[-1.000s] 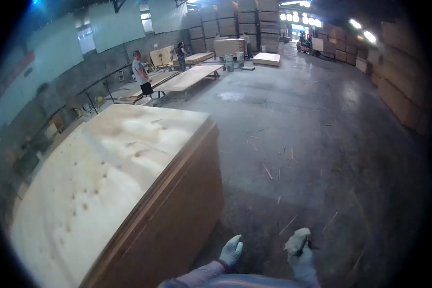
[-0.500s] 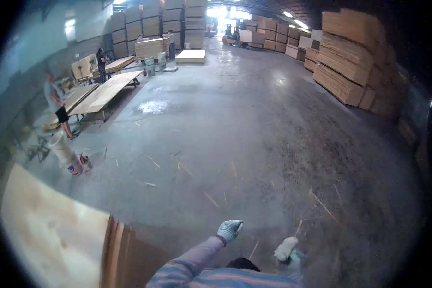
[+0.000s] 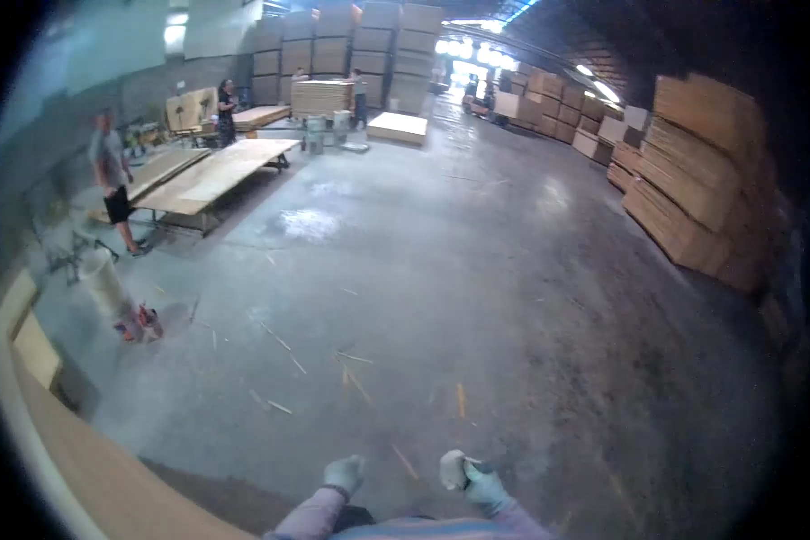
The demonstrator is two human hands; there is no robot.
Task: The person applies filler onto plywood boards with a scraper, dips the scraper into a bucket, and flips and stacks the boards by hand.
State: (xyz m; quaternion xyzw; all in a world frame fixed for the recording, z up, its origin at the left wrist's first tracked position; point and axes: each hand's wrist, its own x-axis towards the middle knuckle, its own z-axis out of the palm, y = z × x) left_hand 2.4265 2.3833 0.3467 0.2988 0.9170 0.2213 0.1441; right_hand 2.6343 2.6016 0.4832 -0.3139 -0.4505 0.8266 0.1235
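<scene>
In the head view, the left hand (image 3: 344,472), in a pale glove, is low in the frame, left of the middle, with its fingers curled in. The right hand (image 3: 486,488) is apart from it and wraps around one pale lump (image 3: 453,470) (too blurry to tell what it is), at the bottom, a bit right of the middle. One orange stick (image 3: 461,400) lies just above on the gray floor (image 3: 459,270). One white bucket (image 3: 104,281) is at the left. I count four people (image 3: 113,171) in the upper left and one forklift (image 3: 480,101) at the top, right of the middle.
</scene>
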